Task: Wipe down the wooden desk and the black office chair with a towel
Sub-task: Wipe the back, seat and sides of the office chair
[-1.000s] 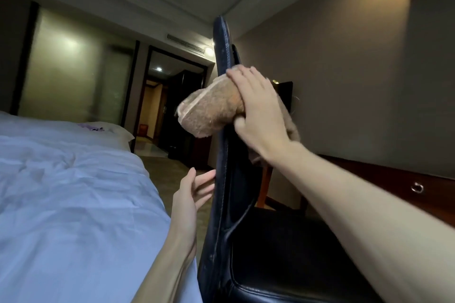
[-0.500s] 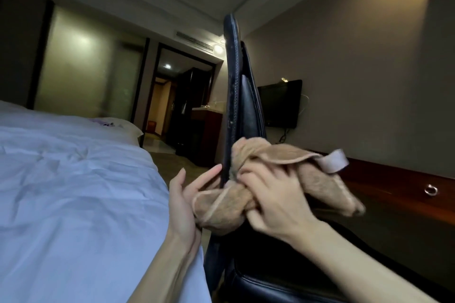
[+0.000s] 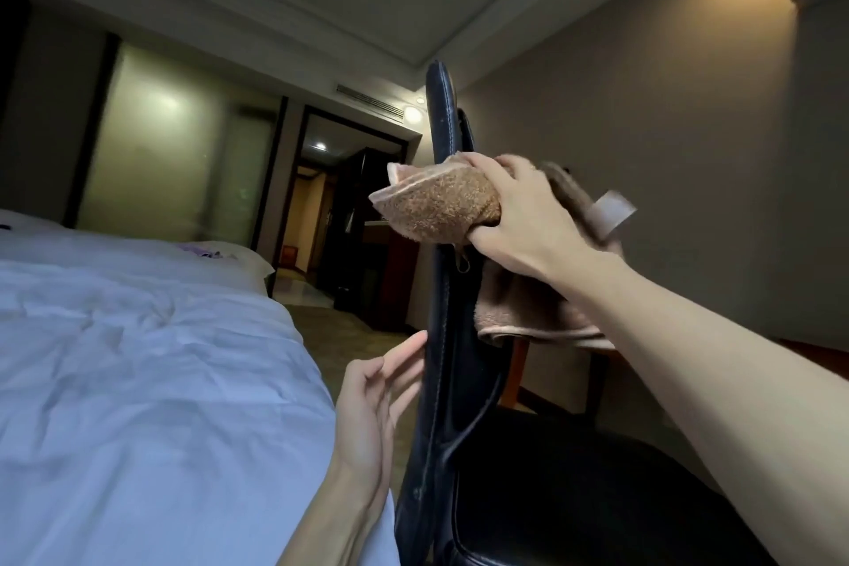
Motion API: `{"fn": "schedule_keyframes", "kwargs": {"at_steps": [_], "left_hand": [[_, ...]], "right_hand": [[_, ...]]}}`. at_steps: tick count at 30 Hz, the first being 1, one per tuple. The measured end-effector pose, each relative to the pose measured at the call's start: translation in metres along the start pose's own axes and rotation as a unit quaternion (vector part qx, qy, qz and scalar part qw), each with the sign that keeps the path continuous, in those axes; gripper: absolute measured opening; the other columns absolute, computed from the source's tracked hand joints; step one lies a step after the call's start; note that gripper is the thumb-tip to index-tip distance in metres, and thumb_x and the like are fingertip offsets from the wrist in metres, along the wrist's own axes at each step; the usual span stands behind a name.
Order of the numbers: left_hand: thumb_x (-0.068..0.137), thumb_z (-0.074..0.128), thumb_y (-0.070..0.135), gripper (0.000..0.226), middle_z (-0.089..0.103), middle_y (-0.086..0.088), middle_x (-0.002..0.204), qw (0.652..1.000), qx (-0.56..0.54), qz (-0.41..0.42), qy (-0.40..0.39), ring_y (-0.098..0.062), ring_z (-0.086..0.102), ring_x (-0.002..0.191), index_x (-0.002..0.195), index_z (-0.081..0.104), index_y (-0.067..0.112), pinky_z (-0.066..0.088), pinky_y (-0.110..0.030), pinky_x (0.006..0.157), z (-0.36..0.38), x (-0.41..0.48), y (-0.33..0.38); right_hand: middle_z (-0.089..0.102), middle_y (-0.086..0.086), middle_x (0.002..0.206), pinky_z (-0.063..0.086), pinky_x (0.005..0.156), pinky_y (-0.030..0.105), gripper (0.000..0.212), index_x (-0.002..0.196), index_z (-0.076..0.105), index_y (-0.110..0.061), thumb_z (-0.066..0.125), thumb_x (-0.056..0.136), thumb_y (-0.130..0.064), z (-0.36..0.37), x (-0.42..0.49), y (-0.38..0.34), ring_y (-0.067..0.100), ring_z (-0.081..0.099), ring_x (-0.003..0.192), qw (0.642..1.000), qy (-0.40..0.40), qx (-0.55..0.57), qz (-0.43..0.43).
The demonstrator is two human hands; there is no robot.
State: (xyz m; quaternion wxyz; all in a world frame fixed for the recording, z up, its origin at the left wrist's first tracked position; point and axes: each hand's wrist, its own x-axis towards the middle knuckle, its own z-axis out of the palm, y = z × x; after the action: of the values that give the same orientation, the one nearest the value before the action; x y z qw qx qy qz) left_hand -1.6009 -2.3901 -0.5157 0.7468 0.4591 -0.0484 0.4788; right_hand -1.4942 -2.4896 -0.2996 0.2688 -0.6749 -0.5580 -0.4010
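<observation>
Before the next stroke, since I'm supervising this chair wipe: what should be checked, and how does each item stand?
1. Grip: the right hand grips the towel: ok.
2. Contact: the towel wraps over the backrest edge of the chair: ok.
3. Steadying: the left hand has its fingertips on the backrest's rear side: ok.
4. Loose end: the towel's hanging part is clear of the seat: ok.
5. Coverage: backrest top above the towel already wiped: cannot tell.

Brown towel (image 3: 441, 209) draped over chair back (image 3: 443, 290)
</observation>
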Motion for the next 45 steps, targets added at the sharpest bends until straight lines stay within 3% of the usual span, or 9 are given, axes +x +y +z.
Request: {"fn": "schedule_keyframes", "kwargs": {"at_steps": [4, 12, 19, 27, 31, 35, 39, 41, 45], "left_hand": [[0.105, 0.025, 0.025, 0.055, 0.071, -0.01, 0.131, 1.0, 0.01, 0.009, 0.02, -0.022, 0.063, 0.129, 0.127, 0.068, -0.001, 0.042, -0.041, 0.114, 0.002, 0.005, -0.002], [0.101, 0.033, 0.027, 0.043, 0.075, -0.01, 0.108, 0.997, -0.03, 0.011, 0.073, -0.023, 0.066, 0.104, 0.103, 0.073, 0.011, 0.054, -0.035, 0.092, 0.005, 0.004, -0.004], [0.097, 0.035, 0.039, 0.057, 0.073, -0.025, 0.119, 0.999, -0.011, 0.006, 0.041, -0.029, 0.074, 0.107, 0.125, 0.075, 0.011, 0.061, -0.033, 0.075, 0.005, 0.002, -0.003], [0.101, 0.029, 0.042, 0.061, 0.07, -0.015, 0.131, 0.999, -0.024, -0.008, 0.035, -0.03, 0.066, 0.124, 0.137, 0.065, 0.009, 0.051, -0.045, 0.103, 0.012, -0.005, -0.005], [0.102, 0.027, 0.045, 0.063, 0.07, -0.011, 0.133, 0.999, 0.011, -0.005, 0.031, -0.023, 0.065, 0.126, 0.14, 0.062, 0.01, 0.048, -0.04, 0.106, 0.015, -0.008, -0.002], [0.104, 0.022, 0.044, 0.063, 0.071, -0.005, 0.132, 0.998, 0.049, 0.018, 0.034, -0.014, 0.066, 0.125, 0.141, 0.061, 0.01, 0.046, -0.034, 0.106, 0.016, -0.008, -0.004], [0.105, 0.021, 0.046, 0.064, 0.07, -0.003, 0.134, 0.998, 0.053, 0.023, 0.022, -0.013, 0.064, 0.127, 0.141, 0.061, 0.012, 0.043, -0.034, 0.108, 0.017, -0.012, -0.004], [0.105, 0.02, 0.047, 0.064, 0.07, -0.003, 0.134, 0.998, 0.056, 0.024, 0.017, -0.013, 0.063, 0.128, 0.14, 0.062, 0.012, 0.042, -0.035, 0.111, 0.016, -0.013, -0.004], [0.105, 0.021, 0.05, 0.065, 0.071, -0.002, 0.132, 0.997, 0.07, 0.024, 0.013, -0.013, 0.065, 0.125, 0.136, 0.067, 0.014, 0.043, -0.037, 0.11, 0.019, -0.014, -0.005]], "right_hand": [[0.035, -0.003, 0.161, 0.038, 0.114, 0.045, 0.088, 0.154, 0.041, -0.037, 0.066, 0.072, -0.017, 0.013, -0.019, 0.001, 0.024, 0.03, 0.148, 0.999, -0.002, -0.002, -0.04], [0.043, 0.017, 0.141, 0.045, 0.096, 0.052, 0.087, 0.144, 0.057, -0.02, 0.073, 0.058, -0.021, 0.066, -0.135, -0.006, 0.038, 0.04, 0.13, 0.997, -0.026, -0.057, -0.045], [0.055, 0.016, 0.119, 0.051, 0.074, 0.042, 0.081, 0.133, 0.066, -0.015, 0.077, 0.053, -0.021, 0.097, -0.179, -0.004, 0.037, 0.054, 0.102, 0.996, -0.002, -0.087, -0.036], [0.053, 0.01, 0.112, 0.055, 0.068, 0.037, 0.077, 0.138, 0.062, -0.019, 0.072, 0.062, -0.025, 0.116, -0.223, -0.011, 0.031, 0.055, 0.1, 0.999, -0.048, -0.017, 0.005], [0.06, 0.015, 0.112, 0.052, 0.069, 0.041, 0.077, 0.137, 0.063, -0.016, 0.078, 0.062, -0.024, 0.107, -0.222, 0.008, 0.034, 0.059, 0.093, 0.977, -0.08, -0.145, -0.135], [0.058, 0.017, 0.125, 0.05, 0.084, 0.044, 0.056, 0.144, 0.053, -0.014, 0.047, 0.089, -0.016, 0.096, -0.216, 0.031, 0.034, 0.058, 0.103, 0.913, -0.078, -0.253, -0.311], [0.059, 0.012, 0.119, 0.051, 0.083, 0.043, 0.038, 0.132, 0.062, -0.017, 0.051, 0.096, -0.015, 0.089, -0.212, 0.038, 0.031, 0.055, 0.103, 0.854, -0.088, -0.284, -0.428], [0.062, 0.012, 0.116, 0.048, 0.079, 0.041, 0.031, 0.123, 0.067, -0.017, 0.054, 0.096, -0.012, 0.085, -0.212, 0.042, 0.031, 0.057, 0.1, 0.868, -0.034, -0.253, -0.425], [0.065, 0.02, 0.125, 0.047, 0.08, 0.044, 0.038, 0.125, 0.072, -0.016, 0.071, 0.088, -0.013, 0.079, -0.208, 0.053, 0.038, 0.06, 0.105, 0.948, 0.115, -0.109, -0.278]]}}
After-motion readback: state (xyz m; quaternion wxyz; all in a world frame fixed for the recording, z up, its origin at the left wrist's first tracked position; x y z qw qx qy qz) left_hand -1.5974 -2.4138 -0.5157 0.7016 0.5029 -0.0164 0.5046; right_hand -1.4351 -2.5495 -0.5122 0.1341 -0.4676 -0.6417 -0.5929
